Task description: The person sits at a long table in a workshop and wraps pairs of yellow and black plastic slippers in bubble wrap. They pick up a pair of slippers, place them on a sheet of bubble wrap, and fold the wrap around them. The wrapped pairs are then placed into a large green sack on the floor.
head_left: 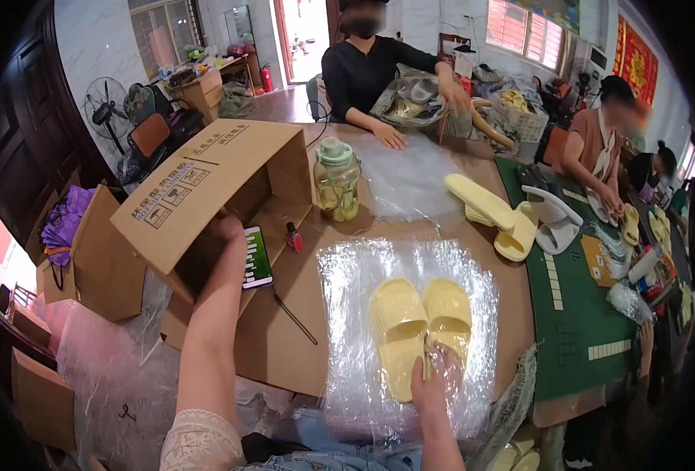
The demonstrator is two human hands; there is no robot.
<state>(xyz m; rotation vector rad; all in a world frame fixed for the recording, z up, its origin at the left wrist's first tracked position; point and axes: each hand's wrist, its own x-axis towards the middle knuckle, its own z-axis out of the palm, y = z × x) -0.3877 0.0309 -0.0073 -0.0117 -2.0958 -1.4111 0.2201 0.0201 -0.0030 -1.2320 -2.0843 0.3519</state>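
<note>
A pair of pale yellow slippers [418, 326] lies side by side inside a clear plastic bag [355, 275] on the brown cardboard-covered table [284, 345]. My right hand [434, 385] presses on the bag at the near end of the slippers, fingers spread. My left hand [226, 231] reaches forward to the open cardboard box [214, 180] lying on its side, fingers at the edge of its opening. Whether that hand grips anything is hidden.
A phone [257, 257], a small red bottle [293, 235] and a clear water jug [337, 179] stand by the box. More yellow slippers [492, 212] and white ones [555, 220] lie farther right. Two people work across the table. Flat cardboard and plastic sheets lie left.
</note>
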